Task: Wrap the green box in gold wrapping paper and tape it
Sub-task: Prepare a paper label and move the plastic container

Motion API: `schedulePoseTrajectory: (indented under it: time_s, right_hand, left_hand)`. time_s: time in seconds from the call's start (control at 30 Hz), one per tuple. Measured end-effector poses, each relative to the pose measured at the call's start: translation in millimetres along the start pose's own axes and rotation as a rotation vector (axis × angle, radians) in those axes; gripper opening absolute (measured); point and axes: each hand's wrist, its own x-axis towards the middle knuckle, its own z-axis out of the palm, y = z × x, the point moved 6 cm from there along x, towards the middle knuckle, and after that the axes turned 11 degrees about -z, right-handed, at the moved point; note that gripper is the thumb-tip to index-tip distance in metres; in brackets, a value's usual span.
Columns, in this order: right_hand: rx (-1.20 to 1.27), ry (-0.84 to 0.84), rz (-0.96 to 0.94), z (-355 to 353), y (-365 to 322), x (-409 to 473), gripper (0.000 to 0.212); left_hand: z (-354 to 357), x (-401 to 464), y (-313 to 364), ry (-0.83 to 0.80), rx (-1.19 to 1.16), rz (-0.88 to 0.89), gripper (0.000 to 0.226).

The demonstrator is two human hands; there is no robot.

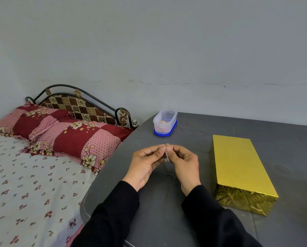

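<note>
- Gold-wrapped box [238, 168] lies flat on the dark grey table [184, 139], to the right of both hands and apart from them; its near end shows crinkled folded paper.
- Left hand [145, 166] and right hand [183, 164] meet in front of the person, fingers curled, pinching a small white strip [166, 154], likely tape, between them.
- A clear plastic container [165, 121] on a blue lid [164, 133] stands farther back on the table.
- A bed with patchwork pillows [74, 138] is at left.

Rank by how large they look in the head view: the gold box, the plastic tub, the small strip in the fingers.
1. Gold box, though it lies nearer the camera.
2. Plastic tub.
3. Small strip, plainly the smallest.
</note>
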Motion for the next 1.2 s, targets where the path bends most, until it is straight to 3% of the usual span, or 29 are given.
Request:
schedulePoseTrajectory:
  time_s: [1.2]
  right_hand:
    - [0.112,-0.075,0.017,1.6,-2.5,1.4,0.020]
  left_hand:
    - [-3.4,1.4,-1.5,0.005,-0.068,-0.053,0.027]
